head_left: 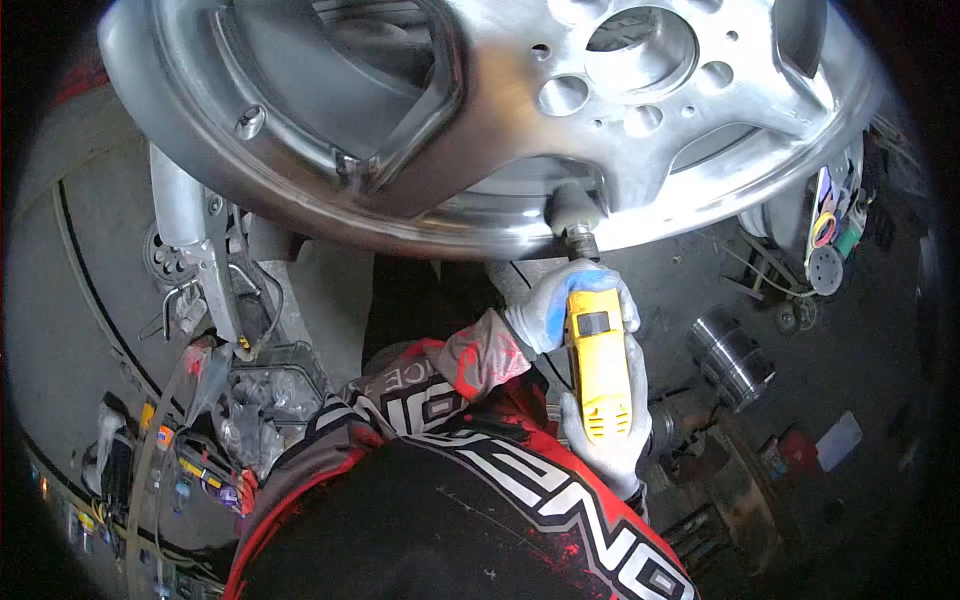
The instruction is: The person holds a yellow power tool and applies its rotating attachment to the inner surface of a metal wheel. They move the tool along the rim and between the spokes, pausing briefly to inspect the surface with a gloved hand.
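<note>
Both my hands, in grey-white gloves, are wrapped round a yellow die grinder (603,370) that points away from me. My left hand (545,318) grips its front end near the collar, and my right hand (612,462) closes round its rear body by the vents. A pale, rounded tip (574,208) on the grinder overlaps the inner edge of a large silver alloy wheel (500,170), between two spokes. Shiny metal covers most of the wheel; one spoke on the left carries a brownish, duller patch. The wheel's upper part runs out of view.
A grey metal arm (180,200) stands below the wheel at left. A clear plastic bin (275,385) and tool boxes sit at lower left. At right are a shiny metal cylinder (733,358), a perforated sanding disc (826,270) and a cable. A dark cord passes near my left hand.
</note>
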### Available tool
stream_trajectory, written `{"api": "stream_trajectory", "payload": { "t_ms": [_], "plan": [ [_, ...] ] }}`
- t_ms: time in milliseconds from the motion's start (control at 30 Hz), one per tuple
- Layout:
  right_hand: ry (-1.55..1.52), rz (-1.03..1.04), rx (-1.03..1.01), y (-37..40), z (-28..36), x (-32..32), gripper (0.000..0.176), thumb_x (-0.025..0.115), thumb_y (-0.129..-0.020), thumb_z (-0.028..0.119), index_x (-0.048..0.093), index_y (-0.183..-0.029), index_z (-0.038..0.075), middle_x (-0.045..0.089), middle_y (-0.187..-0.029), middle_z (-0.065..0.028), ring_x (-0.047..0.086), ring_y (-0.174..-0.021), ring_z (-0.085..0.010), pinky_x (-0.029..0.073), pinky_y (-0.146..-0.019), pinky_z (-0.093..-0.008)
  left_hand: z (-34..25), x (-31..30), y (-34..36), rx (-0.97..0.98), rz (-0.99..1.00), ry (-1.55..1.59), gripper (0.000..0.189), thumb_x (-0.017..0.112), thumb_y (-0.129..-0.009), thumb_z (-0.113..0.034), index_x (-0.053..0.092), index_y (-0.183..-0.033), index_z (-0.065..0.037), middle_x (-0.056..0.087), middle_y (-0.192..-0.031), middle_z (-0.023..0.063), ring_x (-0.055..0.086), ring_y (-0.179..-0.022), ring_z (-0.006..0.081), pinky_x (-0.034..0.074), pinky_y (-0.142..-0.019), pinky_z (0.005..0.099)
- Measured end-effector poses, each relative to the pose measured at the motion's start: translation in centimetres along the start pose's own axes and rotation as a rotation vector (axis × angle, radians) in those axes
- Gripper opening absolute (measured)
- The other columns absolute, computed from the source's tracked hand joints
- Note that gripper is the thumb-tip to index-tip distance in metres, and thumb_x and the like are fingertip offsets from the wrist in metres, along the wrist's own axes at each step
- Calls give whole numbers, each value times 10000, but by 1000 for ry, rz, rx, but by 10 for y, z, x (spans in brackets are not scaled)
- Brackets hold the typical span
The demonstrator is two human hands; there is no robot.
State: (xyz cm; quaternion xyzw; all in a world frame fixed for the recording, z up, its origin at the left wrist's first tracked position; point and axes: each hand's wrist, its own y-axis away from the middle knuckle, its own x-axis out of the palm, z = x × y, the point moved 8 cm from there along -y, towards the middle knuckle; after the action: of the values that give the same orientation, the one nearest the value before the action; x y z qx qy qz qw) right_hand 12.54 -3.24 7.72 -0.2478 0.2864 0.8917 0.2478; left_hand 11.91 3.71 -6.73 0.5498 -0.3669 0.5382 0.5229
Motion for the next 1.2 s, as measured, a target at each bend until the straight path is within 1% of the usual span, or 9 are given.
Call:
{"api": "stream_trajectory", "payload": {
  "t_ms": [67, 233, 333, 400, 500, 833, 967, 1067, 1200],
  "plan": [
    [-89, 30, 63, 2, -5, 9, 853, 826, -790, 78, 371, -1486, -110, 648, -1278, -259, 694, -1108, -265, 548, -952, -363, -8, -5, 11, 1, -15, -73, 470, 540, -958, -365, 679, -932, 83, 690, -958, 247, 677, -940, 345, 523, -922, 443],
    [15, 140, -121, -3, 18, 30, 866, 879, -744, 111, 430, -1452, -103, 661, -1256, -265, 720, -1088, -345, 593, -911, -387, -39, -3, 54, 96, -82, -200, 476, 500, -994, -383, 696, -971, 50, 705, -972, 198, 663, -998, 336, 490, -962, 462],
    [-3, 137, -128, -1, 11, 28, 871, 874, -749, 107, 418, -1460, -106, 662, -1259, -260, 718, -1093, -320, 581, -926, -375, -31, -12, 53, 45, -121, -171, 472, 506, -992, -378, 697, -991, 53, 709, -1000, 195, 665, -999, 328, 490, -969, 449],
    [-176, 128, 60, 1, -16, 22, 860, 853, -765, 94, 405, -1474, -98, 657, -1283, -245, 709, -1101, -286, 563, -944, -362, -14, -19, 38, -10, -95, -177, 472, 510, -994, -379, 698, -994, 53, 710, -1004, 192, 668, -994, 312, 497, -959, 427],
    [-189, 39, 53, 2, -23, 6, 842, 830, -785, 83, 395, -1486, -88, 647, -1306, -236, 688, -1126, -257, 542, -966, -356, -2, -11, 15, -16, -14, -268, 463, 527, -995, -376, 700, -1004, 53, 714, -1004, 180, 679, -967, 262, 517, -923, 365],
    [-230, 104, 49, 11, -53, 8, 872, 851, -783, 144, 396, -1489, -90, 597, -1376, -244, 637, -1214, -281, 497, -1034, -368, 3, -17, 27, -138, -278, -231, 453, 579, -965, -398, 708, -943, 36, 717, -975, 167, 689, -951, 254, 541, -889, 361],
    [-246, 53, 44, 10, -65, -9, 831, 828, -793, 93, 403, -1484, -86, 573, -1407, -225, 603, -1256, -276, 471, -1066, -376, 17, -12, 6, -114, -185, -221, 391, 565, -1003, -353, 687, -1032, 17, 713, -1009, 163, 691, -979, 248, 546, -904, 365],
    [-283, 74, 87, 10, -79, -16, 818, 817, -789, 55, 409, -1484, -80, 559, -1430, -201, 583, -1272, -257, 449, -1088, -375, -1, 9, 7, 63, -329, -355, 266, 680, -939, -299, 691, -938, -33, 708, -873, 100, 690, -796, 193, 563, -796, 347],
    [-296, 83, 42, 7, -84, -17, 815, 816, -785, 48, 418, -1485, -70, 566, -1422, -191, 579, -1270, -255, 446, -1091, -377, 2, -7, 8, 45, -409, -306, 224, 693, -935, -265, 689, -937, -41, 707, -857, 103, 691, -756, 193, 574, -753, 350]
  ]
}}
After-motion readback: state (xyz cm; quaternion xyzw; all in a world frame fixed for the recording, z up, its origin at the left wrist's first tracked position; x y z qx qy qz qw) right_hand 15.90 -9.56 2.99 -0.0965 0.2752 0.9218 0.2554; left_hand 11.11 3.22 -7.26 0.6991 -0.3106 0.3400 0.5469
